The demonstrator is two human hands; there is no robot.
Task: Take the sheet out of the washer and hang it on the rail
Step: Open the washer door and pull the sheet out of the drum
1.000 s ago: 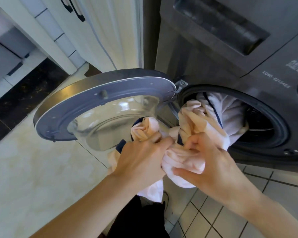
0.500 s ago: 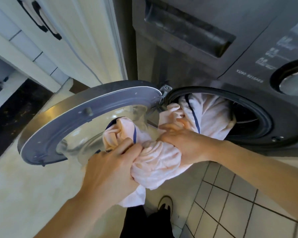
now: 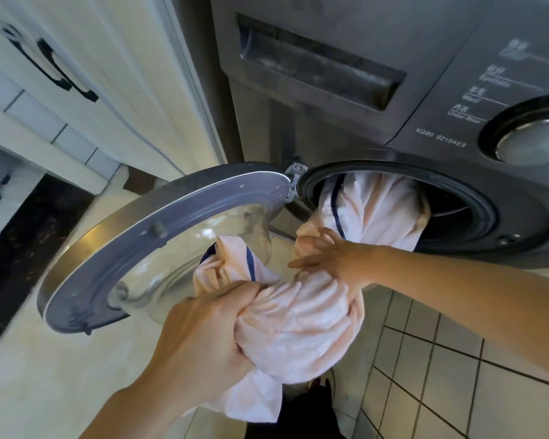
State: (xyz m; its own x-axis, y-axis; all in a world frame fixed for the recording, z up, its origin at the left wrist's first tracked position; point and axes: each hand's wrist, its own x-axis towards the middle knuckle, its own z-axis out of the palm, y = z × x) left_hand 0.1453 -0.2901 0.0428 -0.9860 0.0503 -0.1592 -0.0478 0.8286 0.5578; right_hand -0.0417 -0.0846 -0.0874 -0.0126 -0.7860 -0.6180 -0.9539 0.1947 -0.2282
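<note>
A pale pink sheet (image 3: 301, 324) with dark blue piping hangs half out of the dark grey washer (image 3: 346, 128). One end is still inside the drum opening (image 3: 457, 210); the rest is bunched below it. My left hand (image 3: 203, 337) is closed on the bunched part, low and in front of the open door. My right hand (image 3: 330, 255) rests on the sheet just below the opening, fingers spread, palm pressed on the cloth. No rail is in view.
The round washer door (image 3: 159, 248) stands swung open to the left, its glass bowl close to my left hand. A cream cabinet (image 3: 114, 74) with black handles is at the upper left. Tiled floor (image 3: 441, 375) lies below, with my dark trouser leg and shoe at the bottom.
More of the sheet has come out of the drum. My left hand pulled the bunch down and toward me. My right hand let go its grip and moved up toward the opening, fingers now spread.
</note>
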